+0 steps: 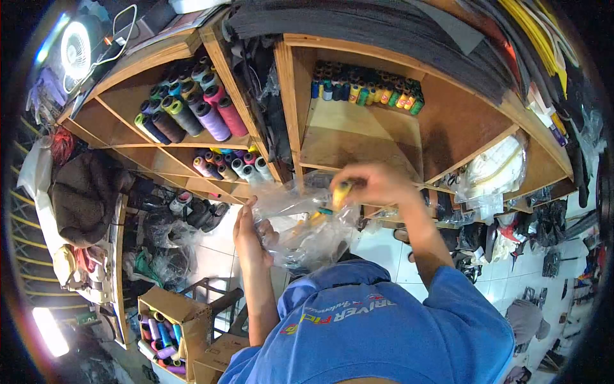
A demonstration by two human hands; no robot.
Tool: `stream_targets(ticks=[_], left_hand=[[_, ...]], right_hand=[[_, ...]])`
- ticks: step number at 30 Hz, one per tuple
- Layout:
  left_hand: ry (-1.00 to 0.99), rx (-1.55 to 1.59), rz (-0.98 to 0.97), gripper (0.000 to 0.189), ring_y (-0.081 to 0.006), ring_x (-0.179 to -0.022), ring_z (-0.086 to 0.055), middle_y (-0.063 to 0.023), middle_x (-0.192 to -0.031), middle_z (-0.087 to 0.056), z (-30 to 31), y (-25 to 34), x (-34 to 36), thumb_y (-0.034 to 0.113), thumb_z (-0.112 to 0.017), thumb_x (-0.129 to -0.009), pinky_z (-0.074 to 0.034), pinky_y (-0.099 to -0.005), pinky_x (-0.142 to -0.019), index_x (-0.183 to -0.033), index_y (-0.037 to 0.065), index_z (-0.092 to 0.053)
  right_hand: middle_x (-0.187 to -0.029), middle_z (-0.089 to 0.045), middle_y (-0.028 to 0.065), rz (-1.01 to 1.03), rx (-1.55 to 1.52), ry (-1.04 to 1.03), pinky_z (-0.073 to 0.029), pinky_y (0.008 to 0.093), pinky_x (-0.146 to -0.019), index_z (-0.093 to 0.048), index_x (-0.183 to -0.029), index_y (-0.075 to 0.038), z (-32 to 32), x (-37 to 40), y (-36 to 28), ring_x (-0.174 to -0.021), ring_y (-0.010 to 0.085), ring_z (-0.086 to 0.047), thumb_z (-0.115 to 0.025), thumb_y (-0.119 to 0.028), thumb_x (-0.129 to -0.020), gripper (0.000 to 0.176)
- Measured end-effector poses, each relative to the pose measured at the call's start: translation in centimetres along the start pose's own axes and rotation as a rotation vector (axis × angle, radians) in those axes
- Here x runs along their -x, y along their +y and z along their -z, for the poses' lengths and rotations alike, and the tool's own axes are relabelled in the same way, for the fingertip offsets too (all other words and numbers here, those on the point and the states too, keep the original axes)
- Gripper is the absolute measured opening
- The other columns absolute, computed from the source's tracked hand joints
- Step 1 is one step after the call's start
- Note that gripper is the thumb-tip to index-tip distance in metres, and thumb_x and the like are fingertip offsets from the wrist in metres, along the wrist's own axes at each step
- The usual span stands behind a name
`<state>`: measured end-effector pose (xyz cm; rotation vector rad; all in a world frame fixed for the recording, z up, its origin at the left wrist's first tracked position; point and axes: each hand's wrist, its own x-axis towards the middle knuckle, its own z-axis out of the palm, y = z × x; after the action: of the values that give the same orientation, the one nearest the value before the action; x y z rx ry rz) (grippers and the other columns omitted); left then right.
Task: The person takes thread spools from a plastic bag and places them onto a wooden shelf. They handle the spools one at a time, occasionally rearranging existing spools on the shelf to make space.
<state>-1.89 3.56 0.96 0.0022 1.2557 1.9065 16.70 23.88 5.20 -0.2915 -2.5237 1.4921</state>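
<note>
My left hand (251, 235) grips the left side of a clear plastic bag (281, 208) in front of my chest. A few small spools, green and yellow, show dimly through the plastic. Above the bag's right side, my right hand (378, 184) is closed on a small yellow thread spool (342, 194). Part of that spool is hidden by my fingers. On the shelf ahead stand rows of small thread spools (364, 89) in green, yellow and blue.
Large thread cones (211, 118) fill the left shelf, with more cones (233, 166) beneath. A cardboard box (173, 301) of spools sits at lower left. Plastic-wrapped goods (492, 169) hang at right. A lit fan (75, 51) is at upper left.
</note>
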Motion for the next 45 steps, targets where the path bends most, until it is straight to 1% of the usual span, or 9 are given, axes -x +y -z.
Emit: stream_targets(ticks=[6,9,18,28,31,33,36,40,45], left_hand=[[0.025,-0.012,-0.037,0.033,-0.0061,-0.041,-0.03,0.003,-0.055,-0.037,0.9,-0.2,-0.4,0.034,-0.047,-0.093,-0.024,-0.0204,-0.038,-0.115,0.01,-0.054],[0.041,-0.011,-0.034,0.03,-0.0062,-0.044,-0.036,0.0025,-0.056,-0.04,1.1,0.0,-0.1,0.029,-0.045,-0.094,-0.029,-0.0206,-0.038,-0.115,0.008,-0.053],[0.131,-0.035,-0.081,0.033,-0.0068,-0.043,-0.032,0.0023,-0.056,-0.04,2.8,-0.1,0.3,0.034,-0.049,-0.093,-0.026,-0.0207,-0.04,-0.117,0.012,-0.054],[0.151,-0.004,-0.058,0.032,-0.0067,-0.044,-0.035,0.0025,-0.054,-0.039,2.3,0.1,0.6,0.033,-0.048,-0.093,-0.028,-0.0214,-0.04,-0.116,0.012,-0.055],[0.167,-0.025,-0.075,0.031,-0.0069,-0.043,-0.036,0.0023,-0.053,-0.039,2.1,0.1,0.5,0.032,-0.046,-0.094,-0.031,-0.0214,-0.041,-0.115,0.011,-0.054],[0.129,-0.021,-0.064,0.03,-0.0071,-0.044,-0.038,0.0019,-0.053,-0.04,1.8,-0.1,0.2,0.03,-0.044,-0.095,-0.034,-0.0213,-0.042,-0.115,0.01,-0.054],[0.068,-0.031,-0.032,0.03,-0.0069,-0.048,-0.04,0.0017,-0.057,-0.043,1.4,-0.6,0.0,0.03,-0.044,-0.095,-0.034,-0.0209,-0.042,-0.115,0.009,-0.054],[0.056,-0.065,-0.041,0.032,-0.0066,-0.048,-0.039,0.0015,-0.06,-0.043,0.2,-1.3,-0.1,0.03,-0.044,-0.095,-0.031,-0.0213,-0.039,-0.116,0.008,-0.052],[-0.008,-0.04,0.007,0.034,-0.0069,-0.038,-0.034,0.0028,-0.053,-0.039,-0.7,-1.3,0.9,0.034,-0.046,-0.095,-0.027,-0.0217,-0.035,-0.117,0.01,-0.052]], right_hand=[[-0.107,-0.061,0.0083,-0.19,0.103,1.078,-0.05,0.0285,-0.08,-0.058,-0.113,-0.004,8.1,-2.1,8.1,-0.099,0.0146,-0.058,-0.072,-0.021,-0.079,0.041],[-0.112,-0.058,0.0117,-0.243,0.156,1.241,-0.051,0.0299,-0.08,-0.056,-0.113,-0.002,10.2,-3.9,14.8,-0.097,0.017,-0.059,-0.073,-0.02,-0.078,0.043],[-0.094,-0.054,0.0095,-0.436,0.433,1.183,-0.053,0.0356,-0.077,-0.056,-0.112,0.0,10.6,-6.9,17.1,-0.089,0.0195,-0.056,-0.064,-0.009,-0.084,0.03],[-0.098,-0.064,0.0116,-0.189,0.286,1.32,-0.05,0.0342,-0.075,-0.056,-0.112,-0.006,10.7,-6.5,24.5,-0.084,0.0222,-0.064,-0.067,-0.019,-0.082,0.035],[-0.081,-0.065,0.0044,-0.289,0.347,1.228,-0.05,0.0325,-0.068,-0.06,-0.102,-0.007,5.7,-4.8,14.5,-0.067,0.0154,-0.061,-0.066,-0.031,-0.083,0.031],[-0.08,-0.065,0.0045,-0.393,-0.321,0.664,-0.049,0.0281,-0.063,-0.063,-0.1,-0.008,2.6,-3.7,8.9,-0.066,0.0139,-0.06,-0.06,-0.034,-0.086,0.03],[-0.102,-0.065,0.0085,-0.333,-0.433,-0.414,-0.048,0.0314,-0.084,-0.062,-0.112,-0.003,-2.7,-3.2,7.3,-0.096,0.0164,-0.06,-0.051,-0.027,-0.092,0.033],[-0.104,-0.065,0.0145,0.046,-0.067,-0.387,-0.046,0.031,-0.085,-0.055,-0.119,-0.002,-13.6,-4.5,8.6,-0.097,0.0242,-0.061,-0.05,-0.02,-0.091,0.033],[-0.113,-0.06,0.0179,-0.069,0.068,-0.343,-0.044,0.0367,-0.09,-0.054,-0.12,-0.004,-19.4,-6.2,8.5,-0.105,0.028,-0.057,-0.053,-0.013,-0.081,0.04]])
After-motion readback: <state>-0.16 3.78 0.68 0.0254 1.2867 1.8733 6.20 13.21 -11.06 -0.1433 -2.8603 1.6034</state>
